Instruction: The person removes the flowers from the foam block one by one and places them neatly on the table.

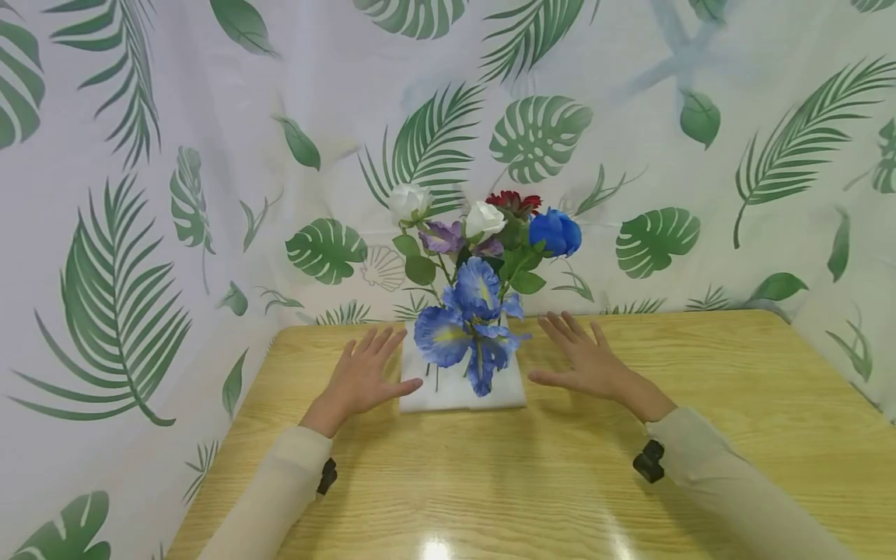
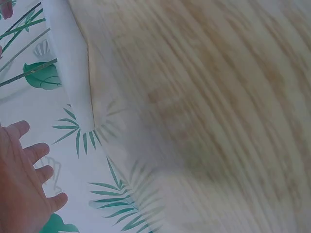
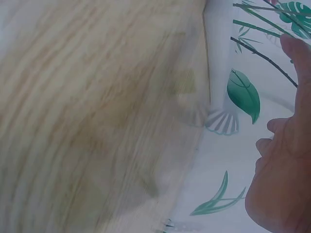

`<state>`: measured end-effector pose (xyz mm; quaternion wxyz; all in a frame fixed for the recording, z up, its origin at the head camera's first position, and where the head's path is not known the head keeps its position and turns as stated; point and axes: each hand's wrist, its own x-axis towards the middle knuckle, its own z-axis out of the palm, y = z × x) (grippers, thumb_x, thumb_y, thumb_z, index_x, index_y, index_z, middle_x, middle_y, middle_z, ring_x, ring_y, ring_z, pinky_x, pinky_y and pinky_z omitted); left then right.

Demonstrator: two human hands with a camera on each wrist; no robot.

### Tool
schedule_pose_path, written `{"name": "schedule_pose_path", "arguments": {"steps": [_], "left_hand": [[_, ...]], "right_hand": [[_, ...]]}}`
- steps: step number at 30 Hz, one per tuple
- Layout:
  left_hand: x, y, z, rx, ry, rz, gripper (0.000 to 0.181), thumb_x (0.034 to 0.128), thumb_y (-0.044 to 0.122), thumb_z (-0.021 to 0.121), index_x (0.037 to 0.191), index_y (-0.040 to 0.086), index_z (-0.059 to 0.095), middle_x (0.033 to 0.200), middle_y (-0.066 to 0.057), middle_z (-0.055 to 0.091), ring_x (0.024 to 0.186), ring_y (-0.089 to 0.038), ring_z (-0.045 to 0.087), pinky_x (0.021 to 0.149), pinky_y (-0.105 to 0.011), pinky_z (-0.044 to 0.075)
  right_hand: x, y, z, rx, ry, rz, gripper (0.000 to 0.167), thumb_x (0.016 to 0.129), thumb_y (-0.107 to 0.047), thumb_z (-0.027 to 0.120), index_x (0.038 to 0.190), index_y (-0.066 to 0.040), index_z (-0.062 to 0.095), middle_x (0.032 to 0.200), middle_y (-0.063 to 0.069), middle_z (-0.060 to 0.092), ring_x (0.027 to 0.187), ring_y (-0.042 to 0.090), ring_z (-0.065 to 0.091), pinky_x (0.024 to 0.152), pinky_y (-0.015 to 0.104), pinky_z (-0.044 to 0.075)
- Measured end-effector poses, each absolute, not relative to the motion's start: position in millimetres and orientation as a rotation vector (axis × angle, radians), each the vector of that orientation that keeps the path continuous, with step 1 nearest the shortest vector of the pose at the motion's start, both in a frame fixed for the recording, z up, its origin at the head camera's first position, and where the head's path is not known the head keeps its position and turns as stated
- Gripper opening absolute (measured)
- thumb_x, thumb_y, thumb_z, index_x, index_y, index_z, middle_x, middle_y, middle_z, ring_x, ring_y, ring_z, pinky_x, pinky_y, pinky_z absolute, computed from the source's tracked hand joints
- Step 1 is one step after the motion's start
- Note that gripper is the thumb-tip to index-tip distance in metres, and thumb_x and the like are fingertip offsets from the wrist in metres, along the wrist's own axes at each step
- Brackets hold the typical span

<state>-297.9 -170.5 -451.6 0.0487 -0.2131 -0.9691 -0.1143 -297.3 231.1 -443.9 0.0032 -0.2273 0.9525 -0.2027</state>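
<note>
Artificial flowers stand upright in a white foam block (image 1: 462,400) on the table. Low in front is a large blue iris (image 1: 448,334); behind it are white roses (image 1: 484,222), a purple flower (image 1: 441,236), a red flower (image 1: 516,202) and a deep blue flower (image 1: 555,232). Beside the block's left edge, my left hand (image 1: 360,379) has its fingers spread and holds nothing. To the right of the block, my right hand (image 1: 584,365) is likewise spread, apart from the flowers. In both wrist views, green stems (image 2: 22,77) rise from the block's edge.
A wood-grain table (image 1: 700,435) lies under the block and both forearms. White cloth (image 1: 602,47) printed with green leaves hangs behind and along the sides. Dark wrist cameras (image 1: 649,461) are strapped at the sleeves.
</note>
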Motion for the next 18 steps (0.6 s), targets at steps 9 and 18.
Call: {"name": "schedule_pose_path", "arguments": {"steps": [9, 18], "left_hand": [[-299.4, -175.2, -456.4, -0.632, -2.995, -0.434, 0.096, 0.0879, 0.072, 0.06, 0.162, 0.019, 0.029, 0.166, -0.014, 0.032, 0.156, -0.039, 0.022, 0.121, -0.07, 0.019], [-302.8, -178.2, -464.9, -0.655, -3.102, -0.479, 0.105, 0.0814, 0.074, 0.067, 0.163, 0.021, 0.027, 0.166, -0.012, 0.032, 0.156, -0.038, 0.023, 0.124, -0.066, 0.019]], "right_hand": [[-304.6, 225.3, -454.4, -0.748, 2.979, -0.585, 0.104, 0.089, -0.067, 0.063, 0.164, -0.011, 0.018, 0.171, 0.018, 0.011, 0.158, 0.042, 0.004, 0.12, 0.073, -0.006], [-308.3, 206.6, -460.5, -0.834, 2.924, -0.58, 0.096, 0.086, -0.066, 0.068, 0.155, -0.005, 0.04, 0.168, 0.02, 0.021, 0.157, 0.041, 0.01, 0.121, 0.073, 0.001]]}}
